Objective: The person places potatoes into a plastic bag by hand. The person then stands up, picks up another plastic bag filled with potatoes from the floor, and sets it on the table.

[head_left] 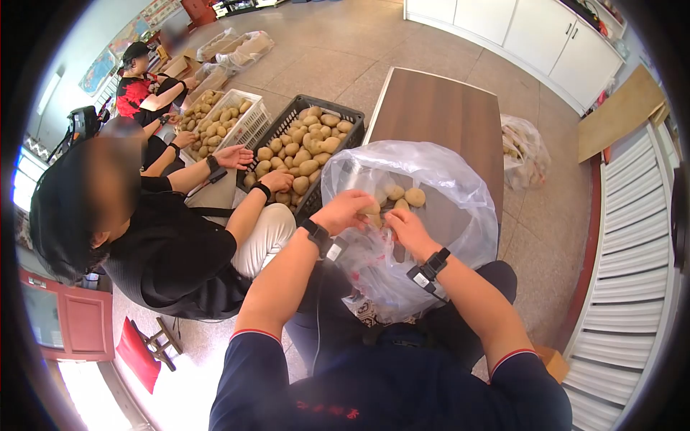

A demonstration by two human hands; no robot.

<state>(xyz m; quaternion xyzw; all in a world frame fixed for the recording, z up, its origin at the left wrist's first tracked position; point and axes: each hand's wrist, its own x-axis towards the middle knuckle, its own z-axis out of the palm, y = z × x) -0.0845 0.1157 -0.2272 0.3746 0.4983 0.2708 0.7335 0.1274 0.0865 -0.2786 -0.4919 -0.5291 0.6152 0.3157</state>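
Note:
A large clear plastic bag [460,169] lies open on the brown table [438,100], with several potatoes [415,197] inside near its mouth. My left hand [345,212] is at the bag's near left side, its fingers closed round a potato [372,208]. Just to the right, my right hand [408,228] has its fingers pressed together at the bag's near edge, close to the potatoes; what they grip is too small to make out. Crumpled plastic hangs below both hands, over my lap.
Left of the table stand a black crate [345,111] and a white crate [255,122] of potatoes. A co-worker [165,237] reaches into the black crate beside me; others sit beyond. A filled bag [525,151] lies on the floor at right, near a white radiator [625,287].

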